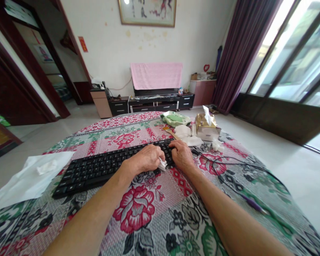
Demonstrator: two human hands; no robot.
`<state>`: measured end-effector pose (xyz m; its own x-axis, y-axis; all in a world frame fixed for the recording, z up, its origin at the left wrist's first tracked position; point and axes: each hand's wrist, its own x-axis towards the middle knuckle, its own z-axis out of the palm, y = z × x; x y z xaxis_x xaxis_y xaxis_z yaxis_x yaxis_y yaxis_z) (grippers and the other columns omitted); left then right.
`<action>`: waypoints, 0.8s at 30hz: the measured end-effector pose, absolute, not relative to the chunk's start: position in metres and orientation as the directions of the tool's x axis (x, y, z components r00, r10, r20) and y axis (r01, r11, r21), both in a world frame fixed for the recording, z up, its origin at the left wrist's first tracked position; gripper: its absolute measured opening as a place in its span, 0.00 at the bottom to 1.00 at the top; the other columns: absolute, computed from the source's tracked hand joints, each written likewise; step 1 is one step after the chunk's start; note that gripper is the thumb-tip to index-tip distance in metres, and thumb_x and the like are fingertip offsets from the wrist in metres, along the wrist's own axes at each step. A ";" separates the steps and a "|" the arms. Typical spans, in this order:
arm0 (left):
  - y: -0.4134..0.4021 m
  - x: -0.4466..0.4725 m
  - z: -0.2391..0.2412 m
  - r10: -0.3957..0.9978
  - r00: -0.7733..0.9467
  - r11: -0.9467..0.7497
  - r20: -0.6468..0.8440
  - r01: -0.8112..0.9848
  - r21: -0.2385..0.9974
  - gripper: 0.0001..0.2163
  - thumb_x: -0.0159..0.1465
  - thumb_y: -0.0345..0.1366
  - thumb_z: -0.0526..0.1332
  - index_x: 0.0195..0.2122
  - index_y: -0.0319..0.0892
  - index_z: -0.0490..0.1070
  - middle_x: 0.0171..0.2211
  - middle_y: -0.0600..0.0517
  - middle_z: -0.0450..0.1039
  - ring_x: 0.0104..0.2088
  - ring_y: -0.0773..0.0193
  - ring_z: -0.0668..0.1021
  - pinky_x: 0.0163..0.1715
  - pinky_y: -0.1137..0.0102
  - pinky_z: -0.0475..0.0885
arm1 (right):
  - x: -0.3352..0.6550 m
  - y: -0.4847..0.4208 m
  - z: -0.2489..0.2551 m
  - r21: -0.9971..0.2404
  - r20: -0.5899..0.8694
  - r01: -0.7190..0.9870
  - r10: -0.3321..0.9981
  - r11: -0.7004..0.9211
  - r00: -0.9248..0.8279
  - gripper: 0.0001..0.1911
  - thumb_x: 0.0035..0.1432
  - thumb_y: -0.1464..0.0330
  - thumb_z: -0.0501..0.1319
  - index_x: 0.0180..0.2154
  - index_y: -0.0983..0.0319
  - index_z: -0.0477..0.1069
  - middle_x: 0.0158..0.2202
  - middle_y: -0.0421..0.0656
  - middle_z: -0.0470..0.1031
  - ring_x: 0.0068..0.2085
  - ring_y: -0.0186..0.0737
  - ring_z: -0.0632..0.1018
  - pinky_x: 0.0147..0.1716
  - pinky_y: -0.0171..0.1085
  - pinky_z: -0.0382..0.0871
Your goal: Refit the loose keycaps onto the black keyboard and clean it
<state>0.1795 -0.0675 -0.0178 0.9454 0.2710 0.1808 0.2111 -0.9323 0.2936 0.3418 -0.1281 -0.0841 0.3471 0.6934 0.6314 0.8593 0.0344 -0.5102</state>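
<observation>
A black keyboard (96, 165) lies at a slant on the flowered tablecloth (138, 208). My left hand (148, 158) is closed on a crumpled white tissue (162, 164) over the keyboard's right part, near the number keys. At the keyboard's right end, my right hand (181, 154) grips the edge with its fingers bent over the keys. Some fingertips of both hands are hidden.
Behind the hands lie a brush (171, 133), white wipes (185, 134), a green wipes pack (175, 119) and a tissue box (207, 127). A black cable (242, 163) loops on the right, near a purple-handled tool (252, 203). A white sheet (24, 181) with a folded tissue (47, 167) lies left.
</observation>
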 end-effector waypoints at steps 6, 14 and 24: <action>-0.061 0.165 -0.003 0.301 0.954 -0.874 0.008 0.272 0.403 0.14 0.48 0.25 0.54 0.31 0.44 0.77 0.29 0.53 0.76 0.30 0.68 0.74 0.33 0.74 0.65 | 0.342 -0.128 -0.084 -0.509 0.633 0.860 0.690 0.028 0.352 0.15 0.46 0.77 0.51 0.31 0.61 0.74 0.40 0.44 0.74 0.43 0.42 0.72 0.47 0.41 0.64; -0.026 0.150 -0.003 0.581 0.776 -0.805 0.245 0.502 0.316 0.13 0.51 0.27 0.54 0.33 0.43 0.76 0.33 0.53 0.75 0.34 0.66 0.73 0.37 0.72 0.65 | 0.342 -0.128 -0.084 -0.522 0.622 0.852 0.700 0.034 0.352 0.15 0.46 0.77 0.50 0.31 0.62 0.74 0.40 0.45 0.74 0.43 0.42 0.72 0.48 0.41 0.63; -0.008 0.148 -0.027 0.636 0.699 -0.766 0.327 0.622 0.161 0.13 0.53 0.26 0.54 0.34 0.43 0.76 0.33 0.50 0.74 0.36 0.62 0.74 0.40 0.69 0.66 | 0.342 -0.127 -0.084 -0.497 0.626 0.867 0.699 0.016 0.346 0.15 0.47 0.77 0.51 0.32 0.62 0.74 0.41 0.45 0.74 0.44 0.42 0.71 0.48 0.40 0.63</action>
<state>0.1477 -0.0083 -0.0272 0.6986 0.6363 0.3271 0.6224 -0.7660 0.1608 0.3420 -0.1275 -0.0844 0.3462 0.6990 0.6257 0.8675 0.0155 -0.4973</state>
